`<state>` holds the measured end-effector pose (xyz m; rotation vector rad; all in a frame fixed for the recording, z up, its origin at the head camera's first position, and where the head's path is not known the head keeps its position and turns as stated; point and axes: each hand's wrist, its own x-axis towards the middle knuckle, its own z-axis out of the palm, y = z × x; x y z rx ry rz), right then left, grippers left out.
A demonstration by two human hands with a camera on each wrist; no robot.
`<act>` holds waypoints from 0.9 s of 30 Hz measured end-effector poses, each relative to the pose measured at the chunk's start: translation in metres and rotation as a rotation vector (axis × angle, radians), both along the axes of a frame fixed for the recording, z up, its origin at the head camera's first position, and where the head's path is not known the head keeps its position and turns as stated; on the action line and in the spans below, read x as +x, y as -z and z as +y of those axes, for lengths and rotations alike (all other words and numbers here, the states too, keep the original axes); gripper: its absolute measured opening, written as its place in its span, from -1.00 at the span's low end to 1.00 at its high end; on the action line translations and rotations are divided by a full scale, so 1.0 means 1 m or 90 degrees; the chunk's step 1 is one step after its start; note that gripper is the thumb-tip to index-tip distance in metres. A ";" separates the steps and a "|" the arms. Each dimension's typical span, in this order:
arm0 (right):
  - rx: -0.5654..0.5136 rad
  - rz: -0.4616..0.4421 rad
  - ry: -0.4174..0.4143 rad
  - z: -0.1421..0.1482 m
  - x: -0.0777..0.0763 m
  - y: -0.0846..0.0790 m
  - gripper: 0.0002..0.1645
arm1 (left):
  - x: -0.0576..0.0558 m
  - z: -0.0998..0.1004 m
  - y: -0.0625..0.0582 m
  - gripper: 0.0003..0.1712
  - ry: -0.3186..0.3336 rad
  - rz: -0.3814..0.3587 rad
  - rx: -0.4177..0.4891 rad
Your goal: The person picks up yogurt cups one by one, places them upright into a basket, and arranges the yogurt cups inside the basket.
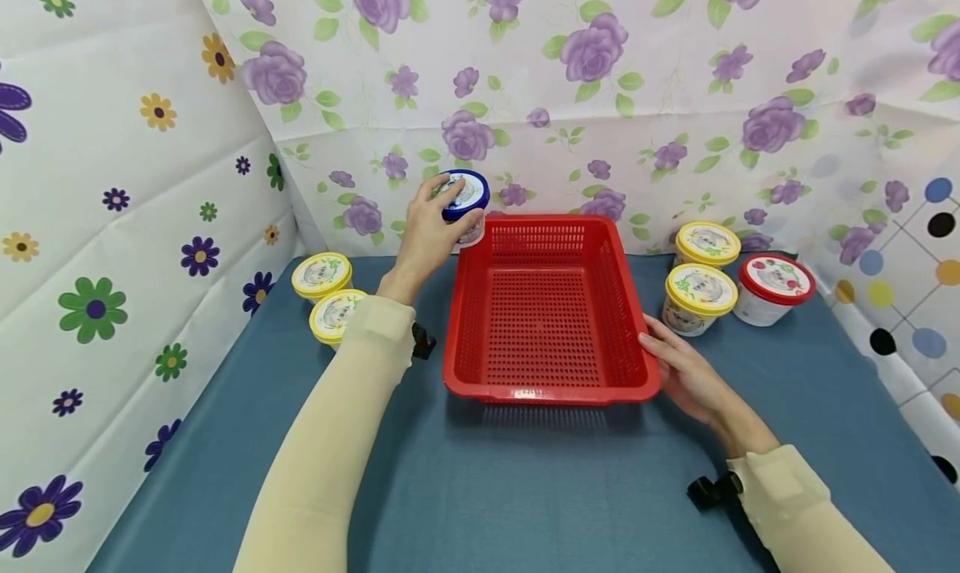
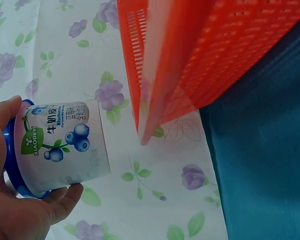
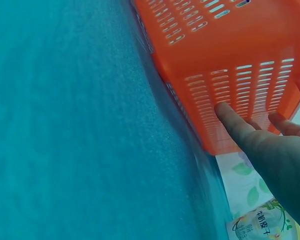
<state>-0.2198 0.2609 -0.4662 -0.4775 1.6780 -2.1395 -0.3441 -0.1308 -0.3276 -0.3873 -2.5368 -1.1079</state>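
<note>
While raised left hand [image 1: 426, 227] pinches blue-lidded cup [image 2: 65, 147], right hand [image 1: 692, 379] holds red basket [image 1: 542, 319], fingers spread along side.

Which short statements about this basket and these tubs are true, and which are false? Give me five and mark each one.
1. The left hand holds the blue-lidded tub. True.
2. The right hand touches the red basket. True.
3. Two tubs lie inside the red basket. False: no tubs are in it.
4. Yellow-lidded tubs stand on both sides of the red basket. True.
5. No tub has a red lid. False: a red-lidded tub stands to the right of the red basket.
</note>
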 end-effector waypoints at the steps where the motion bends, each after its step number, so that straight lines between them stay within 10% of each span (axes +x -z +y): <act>1: -0.001 -0.001 0.000 0.000 0.000 0.000 -0.35 | 0.000 0.001 0.000 -0.25 0.002 0.003 0.001; 27: -0.046 -0.001 -0.008 0.001 0.000 -0.004 -0.40 | -0.003 0.041 -0.008 -0.25 0.040 -0.008 -0.011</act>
